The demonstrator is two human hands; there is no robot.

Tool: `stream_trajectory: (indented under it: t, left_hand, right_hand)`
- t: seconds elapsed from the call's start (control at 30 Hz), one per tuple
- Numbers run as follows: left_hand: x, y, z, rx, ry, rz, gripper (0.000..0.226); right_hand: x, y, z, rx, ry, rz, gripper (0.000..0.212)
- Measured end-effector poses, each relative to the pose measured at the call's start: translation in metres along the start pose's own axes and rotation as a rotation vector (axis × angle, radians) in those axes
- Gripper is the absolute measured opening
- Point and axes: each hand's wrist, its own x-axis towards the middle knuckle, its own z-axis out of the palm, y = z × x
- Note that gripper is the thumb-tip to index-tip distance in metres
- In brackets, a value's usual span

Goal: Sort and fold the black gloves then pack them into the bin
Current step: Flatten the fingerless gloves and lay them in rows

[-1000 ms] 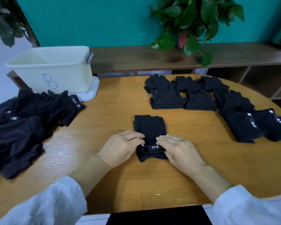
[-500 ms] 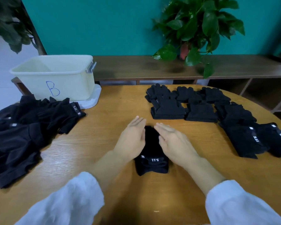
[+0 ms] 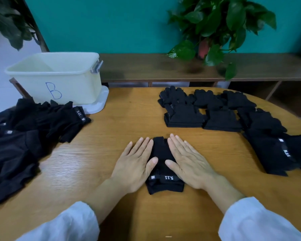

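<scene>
— What's the table point(image 3: 129, 122) looking like?
— Wood, showing grain under a smooth, faintly glossy finish.
— And the gloves point(image 3: 164, 164)?
— Matt black knit cloth, wearing a woven label.
— The bin point(image 3: 59, 80)?
— Pale plastic, looking smooth and slightly translucent.

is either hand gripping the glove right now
No, both the left hand and the right hand lie flat with straight fingers pressing on the glove on the table.
</scene>
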Motion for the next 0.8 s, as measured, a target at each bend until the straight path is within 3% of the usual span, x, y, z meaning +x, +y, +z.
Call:
stream_trajectory:
  t: [0.17, 0.3, 0.37, 0.53, 0.67, 0.8]
  left_hand:
    - [-0.004, -0.014, -0.008, -0.022, 0.047, 0.076, 0.084]
    - [-0.025, -0.018, -0.017, -0.268, 0.293, 0.210, 0.062]
    - [-0.036, -0.012, -0.016, -0.362, 0.314, 0.276, 0.061]
    - [-0.042, -0.009, -0.011, -0.358, 0.122, 0.315, 0.091]
    - [-0.041, -0.011, -0.007, -0.374, 0.146, 0.290, 0.078]
    - [-0.042, -0.008, -0.003, -0.324, 0.243, 0.284, 0.058]
  right_hand:
    - [-0.015, 0.017, -0.005, -0.031, 0.028, 0.001, 0.070]
    - [-0.040, 0.018, -0.008, 0.022, 0.282, -0.027, 0.072]
    - [-0.051, 0.007, -0.008, 0.068, 0.364, -0.098, 0.065]
    - [-0.056, -0.013, -0.003, -0.054, 0.233, -0.213, 0.079]
    - [-0.051, -0.011, 0.000, 0.041, 0.122, -0.185, 0.090]
    - [-0.054, -0.012, 0.004, 0.146, 0.182, -0.164, 0.085]
